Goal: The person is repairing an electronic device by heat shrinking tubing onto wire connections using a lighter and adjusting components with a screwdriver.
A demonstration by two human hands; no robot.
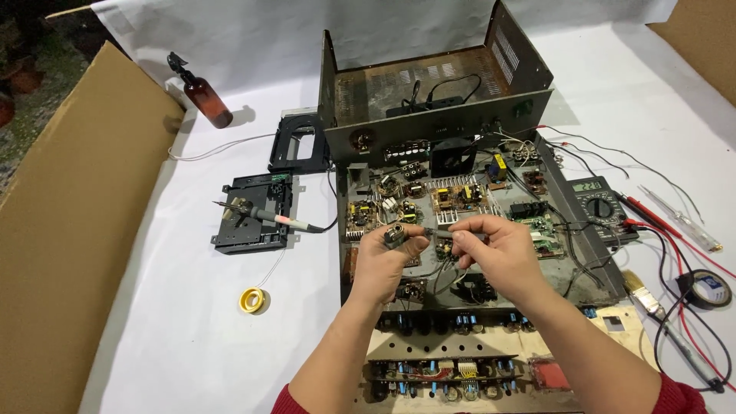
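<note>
My left hand (387, 257) pinches a small dark cylindrical part (395, 234) between thumb and fingers. My right hand (494, 245) grips a thin dark tool (438, 231) whose tip points left at that part. Both hands hover over an opened metal chassis (590, 272) filled with several small circuit boards (458, 197) and wires. Its grey cover (437, 96) stands just behind. Red sleeves show at both wrists.
A soldering iron (264, 216) rests on a black drive frame (257, 222) at the left, with a yellow solder spool (251, 300) below. An amber spray bottle (205, 96) lies at back left. At right are a multimeter (602, 203) with red leads, black tape (709, 288) and a brush (642, 294). Cardboard (69, 230) borders the left.
</note>
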